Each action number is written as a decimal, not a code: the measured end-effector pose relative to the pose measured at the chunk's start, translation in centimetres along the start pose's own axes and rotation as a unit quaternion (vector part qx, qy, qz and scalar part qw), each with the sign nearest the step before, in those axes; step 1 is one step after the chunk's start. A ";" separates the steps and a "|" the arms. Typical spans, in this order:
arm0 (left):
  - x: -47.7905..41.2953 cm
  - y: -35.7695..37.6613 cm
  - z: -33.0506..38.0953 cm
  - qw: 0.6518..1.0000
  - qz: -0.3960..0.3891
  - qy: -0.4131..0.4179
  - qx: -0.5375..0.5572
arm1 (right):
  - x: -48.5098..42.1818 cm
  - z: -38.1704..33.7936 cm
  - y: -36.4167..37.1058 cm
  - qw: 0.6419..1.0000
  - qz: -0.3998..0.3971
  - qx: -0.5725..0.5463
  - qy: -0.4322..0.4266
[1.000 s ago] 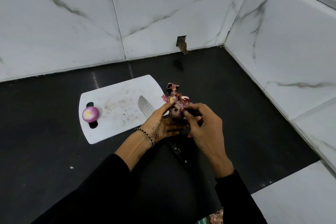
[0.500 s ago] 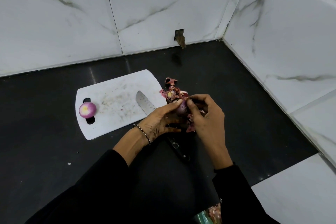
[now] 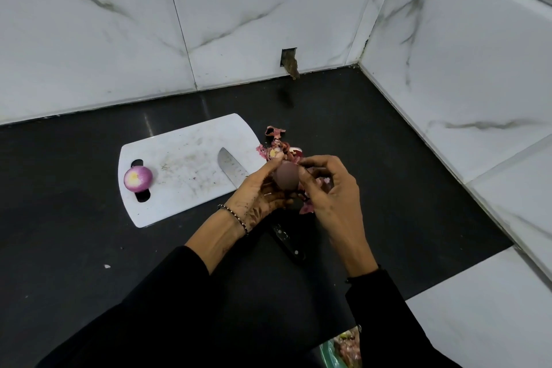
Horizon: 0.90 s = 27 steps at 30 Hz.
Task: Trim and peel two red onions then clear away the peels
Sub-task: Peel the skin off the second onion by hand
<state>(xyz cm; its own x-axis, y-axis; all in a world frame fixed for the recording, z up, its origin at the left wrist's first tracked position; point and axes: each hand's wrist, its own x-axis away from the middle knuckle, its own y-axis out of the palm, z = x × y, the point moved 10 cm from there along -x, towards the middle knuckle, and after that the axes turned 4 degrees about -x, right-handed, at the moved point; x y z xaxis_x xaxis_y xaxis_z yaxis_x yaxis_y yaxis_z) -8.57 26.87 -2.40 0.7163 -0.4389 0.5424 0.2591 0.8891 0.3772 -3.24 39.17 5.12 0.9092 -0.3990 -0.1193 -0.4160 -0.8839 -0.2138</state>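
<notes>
Red onion number two is up in the air, just above the desk, held between both hands near the right end of the cutting board. It looks dull purple-brown and a bit blurry, so its skin is hard to make out. The left hand curls round it from the left and holds it from below. The right hand pinches the onion's right side with thumb and first finger, and its other fingers are bent loosely. Both arms come up from the bottom in black sleeves, and the left wrist has a beaded bracelet.

The peeled onion sits on the left end of the board, beside the handle slot. It is shiny purple with a pale yellow-white cut end. A pile of peels lies on the desk just behind the hands. A knife lies with its blade on the board and its dark handle on the desk under the hands.
</notes>
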 end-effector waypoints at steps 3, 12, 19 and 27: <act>-0.1 -0.4 -0.1 0.999 0.035 0.000 0.018 | 0.2 0.1 0.5 1.000 -0.026 0.002 0.000; -0.7 -0.3 -1.2 0.996 0.045 -0.037 0.060 | 1.2 0.3 0.6 0.997 -0.074 -0.035 0.004; -0.7 0.0 -0.7 0.997 0.038 -0.019 0.059 | 1.1 1.5 -2.0 0.999 0.014 -0.026 0.040; 0.2 0.6 -0.1 0.999 0.021 0.004 0.048 | 0.2 1.7 -3.0 0.992 0.005 0.115 0.053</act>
<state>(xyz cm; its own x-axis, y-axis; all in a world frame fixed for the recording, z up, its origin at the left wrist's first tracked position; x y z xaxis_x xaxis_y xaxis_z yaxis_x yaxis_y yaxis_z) -8.24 27.38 -2.12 0.7311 -0.3992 0.5533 0.1650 0.8904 0.4243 -1.84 42.19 4.06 0.8970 -0.4416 -0.0215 -0.4069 -0.8055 -0.4308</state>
